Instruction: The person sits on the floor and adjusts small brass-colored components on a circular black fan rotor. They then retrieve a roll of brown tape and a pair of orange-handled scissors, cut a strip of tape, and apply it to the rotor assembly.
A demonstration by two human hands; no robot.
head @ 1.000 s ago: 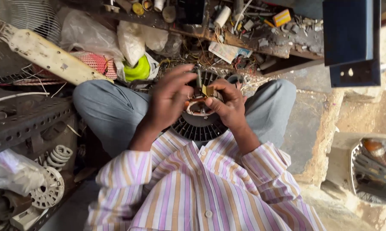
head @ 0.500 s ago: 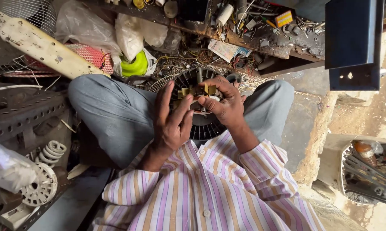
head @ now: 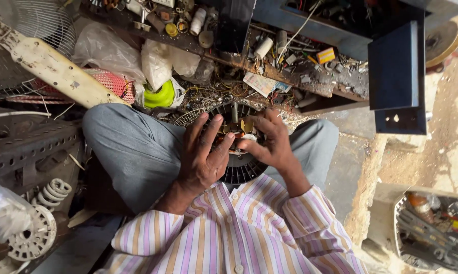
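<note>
Fan motor (head: 239, 167) rests in my lap, between the knees. Left hand (head: 201, 157) lies flat and unclenched on its housing; right hand (head: 269, 142) fingers pinch the central winding block (head: 237, 128). I judge it heavy, rigid; wires fragile, so hold by the rim.

Soft, even daylight fills the scene, brightest on the pale floor (head: 442, 152) at right. The left side lies dimmer, in shadow. Focus is sharp; edges bend slightly.

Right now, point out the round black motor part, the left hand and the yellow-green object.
round black motor part (head: 241, 170), head view, lower slotted rim.
left hand (head: 202, 160), head view, back of hand.
yellow-green object (head: 159, 96), head view, its middle.
</note>
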